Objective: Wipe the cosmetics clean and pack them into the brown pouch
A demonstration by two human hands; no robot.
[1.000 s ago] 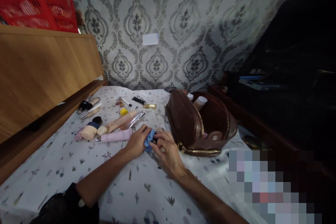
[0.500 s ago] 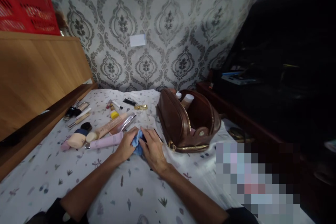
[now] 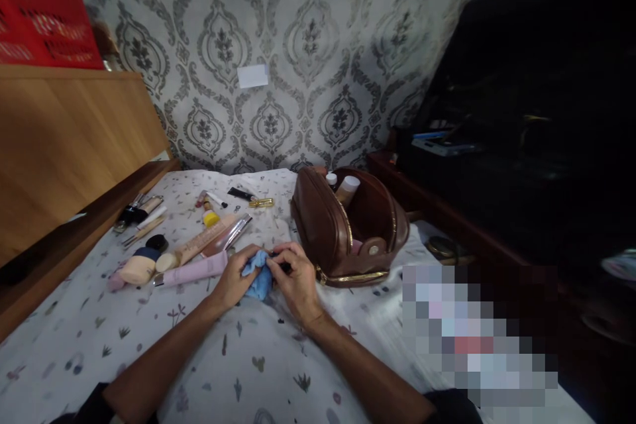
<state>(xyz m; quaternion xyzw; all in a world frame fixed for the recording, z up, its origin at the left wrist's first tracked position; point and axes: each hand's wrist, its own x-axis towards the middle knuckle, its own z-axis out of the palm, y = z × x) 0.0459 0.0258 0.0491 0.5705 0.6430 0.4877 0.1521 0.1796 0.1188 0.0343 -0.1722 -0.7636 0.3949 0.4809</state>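
Observation:
A crumpled blue cloth (image 3: 259,283) is bunched in my left hand (image 3: 232,285), whose fingers are closed round it. My right hand (image 3: 298,281) meets it from the other side, thumb and fingers pinched on a small dark object (image 3: 285,267). Most of that object is hidden by the fingers and cloth, so its kind does not show. Just left of my left hand lies a lilac squeeze tube (image 3: 191,272) with a silver cap. To the right of my hands stands a brown leather cosmetic bag (image 3: 322,222), unzipped, with a white-capped bottle (image 3: 349,189) inside.
Beige tubes (image 3: 206,240), a jar with a dark blue lid (image 3: 140,266), brushes and pencils (image 3: 144,230), and a gold lipstick-like tube (image 3: 262,203) lie on the patterned sheet (image 3: 199,358). A wooden panel (image 3: 74,146) borders the left, a dark red ledge (image 3: 437,212) the right.
The view has shifted slightly. My right hand's fingers have lifted and drawn apart from the cloth, so more of the blue cloth and the dark object shows. The cosmetics and bag stay in place.

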